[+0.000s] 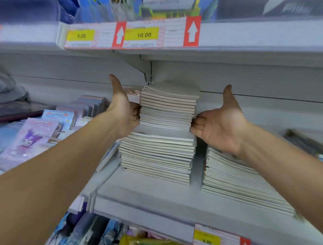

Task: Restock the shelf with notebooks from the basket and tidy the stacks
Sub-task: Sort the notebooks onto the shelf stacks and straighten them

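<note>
Left hand [123, 109] and right hand [219, 123] pressing flat, fingers straight, thumbs up, against opposite sides of upper stack [168, 109], sitting on lower stack [157, 155], shelf [145, 194].

White back panel [262, 80] spans 9 to 3 o'clock, dark seam line across it. Upper shelf edge [255, 39] at 12 o'clock carries yellow price tags [144, 35] and red arrow labels [192, 31]. White bracket [139, 65] beneath. Light even, bright.
</note>
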A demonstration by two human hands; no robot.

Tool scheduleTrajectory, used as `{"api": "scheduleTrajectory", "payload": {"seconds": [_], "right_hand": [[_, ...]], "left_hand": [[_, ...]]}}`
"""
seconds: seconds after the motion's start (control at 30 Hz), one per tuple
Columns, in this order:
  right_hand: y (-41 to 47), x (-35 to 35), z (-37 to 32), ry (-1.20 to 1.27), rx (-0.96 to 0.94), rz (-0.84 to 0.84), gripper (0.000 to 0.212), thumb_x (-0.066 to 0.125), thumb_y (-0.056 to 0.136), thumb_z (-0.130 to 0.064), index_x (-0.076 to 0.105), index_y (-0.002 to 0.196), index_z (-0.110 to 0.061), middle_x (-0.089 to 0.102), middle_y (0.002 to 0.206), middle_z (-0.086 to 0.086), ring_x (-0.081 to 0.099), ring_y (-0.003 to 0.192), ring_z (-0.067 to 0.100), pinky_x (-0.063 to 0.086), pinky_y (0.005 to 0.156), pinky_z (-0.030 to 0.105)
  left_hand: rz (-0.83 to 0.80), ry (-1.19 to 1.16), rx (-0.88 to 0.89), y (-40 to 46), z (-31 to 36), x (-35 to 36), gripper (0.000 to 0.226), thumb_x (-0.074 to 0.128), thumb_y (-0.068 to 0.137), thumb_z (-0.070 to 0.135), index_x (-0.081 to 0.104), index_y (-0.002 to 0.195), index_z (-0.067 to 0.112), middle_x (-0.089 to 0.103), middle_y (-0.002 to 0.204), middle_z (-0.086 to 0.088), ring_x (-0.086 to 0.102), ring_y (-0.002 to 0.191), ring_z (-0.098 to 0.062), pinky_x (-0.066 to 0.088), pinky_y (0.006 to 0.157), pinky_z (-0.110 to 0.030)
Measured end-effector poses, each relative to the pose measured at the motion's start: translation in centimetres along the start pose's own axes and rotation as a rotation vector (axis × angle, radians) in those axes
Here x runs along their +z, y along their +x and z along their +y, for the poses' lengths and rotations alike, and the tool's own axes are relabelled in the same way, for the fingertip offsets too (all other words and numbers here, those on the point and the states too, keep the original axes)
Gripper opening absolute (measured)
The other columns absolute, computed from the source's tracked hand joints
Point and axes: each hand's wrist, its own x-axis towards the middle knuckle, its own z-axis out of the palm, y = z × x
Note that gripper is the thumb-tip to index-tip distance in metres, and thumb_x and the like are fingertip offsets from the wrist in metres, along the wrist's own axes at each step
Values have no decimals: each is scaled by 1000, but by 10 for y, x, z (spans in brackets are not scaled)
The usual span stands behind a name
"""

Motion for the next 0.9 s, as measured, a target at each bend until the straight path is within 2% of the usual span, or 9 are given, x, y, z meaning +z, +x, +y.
{"api": "scheduleTrajectory", "payload": {"seconds": [0.17,0.27,0.33,0.43,0.5,0.57,0.67,0.77,0.9], "right_hand": [[0,22,3,-235,1,55,121,24,74,-93,20,154,-3,42,152,13,46,136,21,27,120,36],[2,34,5,-383,12,110,103,21,76,-93,36,147,-20,50,140,0,48,127,17,24,120,34],[-6,35,5,-386,32,94,110,18,77,-91,32,152,-12,55,130,1,53,118,17,30,113,28],[-18,26,2,-313,21,41,113,11,80,-89,20,150,-2,47,146,9,44,136,20,25,119,32],[-25,22,2,-247,16,24,115,11,80,-89,9,153,0,24,160,15,26,148,24,20,122,37],[-30,22,6,-211,14,9,116,12,81,-88,6,153,2,16,161,17,21,150,26,19,122,39],[-31,17,2,-222,31,-32,117,15,81,-88,9,152,5,24,157,20,24,149,28,19,123,40],[-18,3,-14,-218,55,80,121,19,81,-89,11,151,10,41,144,30,38,141,38,30,119,42],[18,-12,-28,-141,-35,271,119,28,81,-88,13,153,6,28,156,23,33,144,34,30,116,40]], "left_hand": [[-11,244,53,-11,-1,11,96,5,73,92,60,78,13,68,84,-2,63,77,-14,46,62,-22],[-24,258,43,-10,-1,6,102,6,74,91,63,90,7,71,99,-7,67,91,-19,49,68,-25],[-63,198,21,-8,1,1,106,5,75,90,63,106,7,72,106,-10,67,99,-21,51,74,-27],[-2,132,62,-9,-2,6,97,5,76,89,62,100,15,71,76,0,65,70,-10,49,64,-20],[43,143,64,-11,-6,11,108,7,67,96,61,115,15,70,105,-1,64,95,-6,49,87,-22],[53,148,46,-9,-9,15,133,11,44,104,32,151,29,35,155,-1,34,142,-19,21,119,-44],[70,114,3,-4,-8,18,143,14,32,104,12,155,32,13,163,3,15,150,-20,5,122,-49],[106,45,-11,-3,-4,23,142,17,34,102,9,156,30,13,163,2,15,150,-21,5,122,-47],[231,-204,111,7,-6,26,117,21,59,97,19,155,31,21,162,0,20,148,-25,16,120,-47]]}}
